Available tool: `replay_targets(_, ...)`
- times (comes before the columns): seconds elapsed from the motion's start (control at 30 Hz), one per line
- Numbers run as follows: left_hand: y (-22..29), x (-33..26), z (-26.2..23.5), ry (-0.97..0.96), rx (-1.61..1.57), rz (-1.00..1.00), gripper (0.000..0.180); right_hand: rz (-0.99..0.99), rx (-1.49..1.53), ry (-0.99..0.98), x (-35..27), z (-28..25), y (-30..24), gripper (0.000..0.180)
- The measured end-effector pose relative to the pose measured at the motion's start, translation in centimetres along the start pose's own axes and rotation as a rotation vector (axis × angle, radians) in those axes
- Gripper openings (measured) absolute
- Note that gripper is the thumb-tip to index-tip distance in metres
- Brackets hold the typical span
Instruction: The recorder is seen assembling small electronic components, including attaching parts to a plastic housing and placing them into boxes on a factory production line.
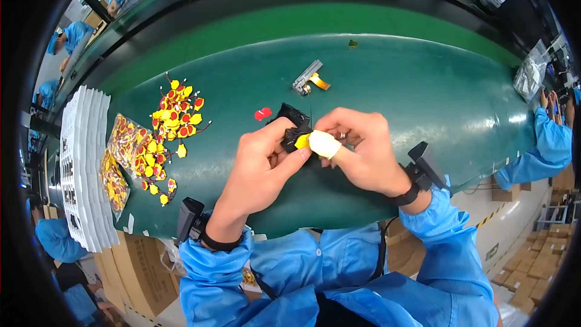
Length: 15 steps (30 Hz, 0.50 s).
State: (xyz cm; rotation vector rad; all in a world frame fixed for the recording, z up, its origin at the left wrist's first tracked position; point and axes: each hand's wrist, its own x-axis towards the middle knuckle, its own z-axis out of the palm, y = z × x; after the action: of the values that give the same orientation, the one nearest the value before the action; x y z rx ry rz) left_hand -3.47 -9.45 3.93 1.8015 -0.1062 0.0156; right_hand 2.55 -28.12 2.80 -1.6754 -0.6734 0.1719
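Observation:
My left hand [257, 166] is closed, pinching a small black part [291, 140] between thumb and fingers. A yellow piece [302, 142], much like the battery-sized yellow pieces on the table, sits at that part, and my left thumb presses against it. My right hand [363, 151] is closed at the same spot, with a white covering [325, 144] over its thumb tip. What lies under the right fingertips is hidden. Just beyond my hands is a black housing-like piece [295, 114]. A red scrap [262, 114] lies left of it on the green table [242, 85].
Yellow pieces with red faces and wires [178, 115] are piled at left, beside clear bags [115, 180] of more. White stacked trays [88, 169] stand at the left edge. A grey module with an orange ribbon cable [308, 77] lies farther back. A silvery bag [531, 71] and a co-worker's sleeve [538, 151] are at right.

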Motion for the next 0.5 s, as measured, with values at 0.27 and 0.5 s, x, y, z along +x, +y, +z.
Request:
replay_targets(0.27,0.4,-0.6,-1.3,-0.079,-0.705,-0.093,0.02,-0.005,0.37,-0.203,0.8,-0.4,0.2,0.063)
replay_targets(0.5,0.3,-0.3,-1.0,-0.08,-0.751,-0.018,0.029,0.22,0.603,-0.227,0.5,-0.5,-0.7,0.058)
